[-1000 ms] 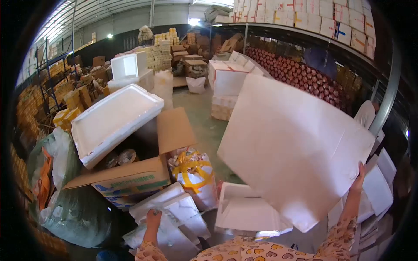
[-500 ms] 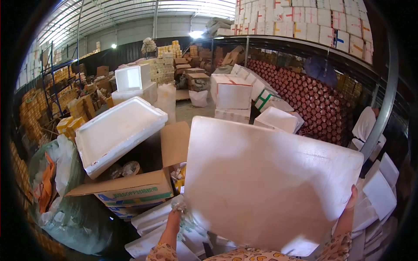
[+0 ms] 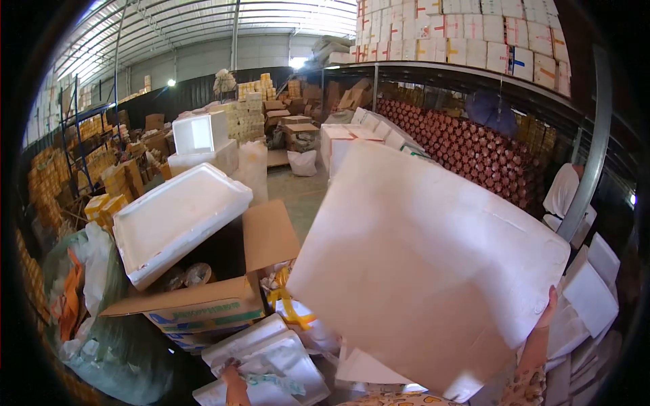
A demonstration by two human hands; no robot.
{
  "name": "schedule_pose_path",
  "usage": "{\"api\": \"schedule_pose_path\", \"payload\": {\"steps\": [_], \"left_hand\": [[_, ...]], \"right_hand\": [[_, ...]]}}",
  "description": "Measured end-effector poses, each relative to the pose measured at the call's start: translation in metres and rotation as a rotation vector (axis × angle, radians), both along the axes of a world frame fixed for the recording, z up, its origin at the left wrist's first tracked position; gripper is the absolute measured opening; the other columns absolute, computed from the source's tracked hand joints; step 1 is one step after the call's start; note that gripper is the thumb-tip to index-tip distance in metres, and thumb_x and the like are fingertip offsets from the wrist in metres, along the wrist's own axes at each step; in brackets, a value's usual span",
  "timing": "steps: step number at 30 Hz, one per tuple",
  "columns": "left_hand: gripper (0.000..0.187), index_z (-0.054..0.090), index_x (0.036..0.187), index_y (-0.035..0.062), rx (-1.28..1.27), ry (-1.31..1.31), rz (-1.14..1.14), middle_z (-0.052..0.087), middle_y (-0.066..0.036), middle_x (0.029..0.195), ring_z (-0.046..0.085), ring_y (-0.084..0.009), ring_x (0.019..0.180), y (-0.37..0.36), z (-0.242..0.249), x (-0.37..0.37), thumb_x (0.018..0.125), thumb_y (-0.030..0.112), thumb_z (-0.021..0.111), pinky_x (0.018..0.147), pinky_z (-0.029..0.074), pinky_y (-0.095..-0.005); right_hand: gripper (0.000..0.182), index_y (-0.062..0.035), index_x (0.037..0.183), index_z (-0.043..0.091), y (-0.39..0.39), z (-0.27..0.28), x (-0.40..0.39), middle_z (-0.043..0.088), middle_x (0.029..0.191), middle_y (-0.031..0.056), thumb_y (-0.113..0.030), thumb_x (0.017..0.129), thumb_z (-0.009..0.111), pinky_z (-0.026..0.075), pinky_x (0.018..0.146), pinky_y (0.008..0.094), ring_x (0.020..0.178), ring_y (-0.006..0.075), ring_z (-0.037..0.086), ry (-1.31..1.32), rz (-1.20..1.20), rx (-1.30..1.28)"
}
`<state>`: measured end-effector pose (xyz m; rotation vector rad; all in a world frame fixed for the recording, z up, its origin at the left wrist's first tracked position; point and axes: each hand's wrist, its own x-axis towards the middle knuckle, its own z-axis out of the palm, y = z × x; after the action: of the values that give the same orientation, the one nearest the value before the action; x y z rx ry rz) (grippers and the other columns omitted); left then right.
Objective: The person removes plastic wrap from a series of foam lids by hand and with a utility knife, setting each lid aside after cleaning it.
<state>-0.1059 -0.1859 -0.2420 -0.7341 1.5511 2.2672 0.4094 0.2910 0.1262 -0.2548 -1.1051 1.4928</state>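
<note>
Left hand (image 3: 232,371) lower, at foam pieces (image 3: 283,362)

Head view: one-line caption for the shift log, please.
Right hand gripping a large white foam panel by its edge, left hand down at smaller white foam pieces.

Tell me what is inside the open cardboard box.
Near the front of the open cardboard box, a round, roll-like item shows. The rest cannot be made out: it is in dark shadow or covered by the white foam piece.
</note>
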Motion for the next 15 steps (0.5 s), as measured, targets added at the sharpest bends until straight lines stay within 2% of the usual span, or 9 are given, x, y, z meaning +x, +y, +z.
{"api": "schedule_pose_path", "payload": {"steps": [1, 4, 5, 6, 7, 9, 10, 12, 15], "left_hand": [[0.018, 0.058, 0.096, 0.012, -0.009, 0.038, -0.002, 0.058, -0.005, 0.084, 0.054, -0.0167, 0.069, -0.005, 0.003, 0.003, 0.08, 0.016, 0.052, 0.057, 0.043, -0.0333], [0.016, 0.054, 0.089, 0.0112, -0.175, -0.064, -0.144, 0.056, -0.003, 0.08, 0.056, -0.0159, 0.069, 0.014, 0.03, 0.022, 0.073, 0.009, 0.053, 0.061, 0.047, -0.0289], [0.016, 0.05, 0.088, 0.0095, -0.046, 0.252, -0.272, 0.052, -0.004, 0.075, 0.053, -0.017, 0.067, 0.025, 0.048, 0.046, 0.073, 0.006, 0.052, 0.061, 0.046, -0.0287], [0.022, 0.048, 0.092, 0.0081, -0.012, 0.231, -0.393, 0.052, -0.005, 0.08, 0.053, -0.0173, 0.071, 0.035, 0.056, 0.056, 0.072, 0.005, 0.055, 0.063, 0.046, -0.0292], [0.028, 0.046, 0.096, 0.0068, 0.021, 0.212, -0.514, 0.052, -0.006, 0.084, 0.053, -0.0177, 0.074, 0.044, 0.063, 0.066, 0.071, 0.004, 0.058, 0.065, 0.046, -0.0296], [0.039, 0.042, 0.102, 0.0052, -0.18, 0.307, -0.683, 0.051, -0.009, 0.094, 0.053, -0.0195, 0.081, 0.065, 0.075, 0.087, 0.07, 0.002, 0.064, 0.07, 0.047, -0.0327], [0.047, 0.039, 0.114, 0.0046, -0.249, 0.38, -0.797, 0.049, -0.014, 0.105, 0.052, -0.0247, 0.091, 0.073, 0.071, 0.093, 0.072, -0.001, 0.061, 0.073, 0.047, -0.0347], [0.057, 0.034, 0.123, 0.0067, 0.051, 0.279, -0.79, 0.048, -0.015, 0.108, 0.055, -0.0237, 0.083, 0.094, 0.118, 0.124, 0.073, -0.002, 0.059, 0.068, 0.049, -0.0332], [0.051, 0.041, 0.121, 0.0086, 0.121, 0.347, -0.66, 0.053, -0.013, 0.099, 0.056, -0.0195, 0.07, 0.129, 0.179, 0.163, 0.074, -0.003, 0.055, 0.058, 0.048, -0.0296]], "right_hand": [[0.06, -0.001, 0.125, 0.04, 0.005, -0.004, 0.001, 0.052, 0.118, 0.0139, -0.041, 0.081, 0.051, 0.044, 0.087, 0.0393, 0.101, 0.0286, 0.053, 0.003, 0.0, -0.003], [0.054, -0.0017, 0.123, 0.042, 0.028, -0.028, -0.002, 0.053, 0.117, 0.0115, -0.035, 0.083, 0.051, 0.043, 0.089, 0.0389, 0.102, 0.0266, 0.053, 0.058, -0.105, -0.172], [0.052, -0.002, 0.123, 0.042, 0.037, -0.034, -0.011, 0.053, 0.115, 0.0112, -0.033, 0.082, 0.053, 0.043, 0.088, 0.038, 0.102, 0.0261, 0.053, 0.045, -0.167, -0.108], [0.051, -0.0023, 0.122, 0.042, 0.041, -0.035, -0.019, 0.053, 0.114, 0.011, -0.03, 0.081, 0.055, 0.043, 0.088, 0.037, 0.101, 0.0256, 0.053, 0.035, -0.226, -0.044], [0.058, -0.0015, 0.128, 0.035, 0.031, -0.023, -0.035, 0.049, 0.117, 0.011, -0.018, 0.078, 0.059, 0.04, 0.089, 0.0348, 0.105, 0.0241, 0.049, 0.001, -0.233, 0.014], [0.061, -0.0014, 0.128, 0.034, 0.029, -0.025, -0.059, 0.048, 0.117, 0.0109, -0.013, 0.075, 0.062, 0.04, 0.09, 0.0343, 0.105, 0.0233, 0.048, -0.098, -0.301, 0.085], [0.065, -0.0013, 0.128, 0.033, 0.026, -0.025, -0.068, 0.047, 0.117, 0.0109, -0.009, 0.072, 0.064, 0.039, 0.09, 0.0337, 0.105, 0.0225, 0.047, -0.211, -0.379, 0.158], [0.072, -0.0026, 0.128, 0.033, 0.005, -0.013, -0.092, 0.046, 0.115, 0.0103, -0.007, 0.066, 0.069, 0.038, 0.092, 0.034, 0.106, 0.0225, 0.046, -0.395, -0.321, 0.238], [0.078, -0.0038, 0.128, 0.033, 0.011, -0.035, -0.109, 0.048, 0.115, 0.0141, -0.011, 0.061, 0.074, 0.041, 0.09, 0.0367, 0.107, 0.0255, 0.048, -0.512, -0.3, 0.538]]}}
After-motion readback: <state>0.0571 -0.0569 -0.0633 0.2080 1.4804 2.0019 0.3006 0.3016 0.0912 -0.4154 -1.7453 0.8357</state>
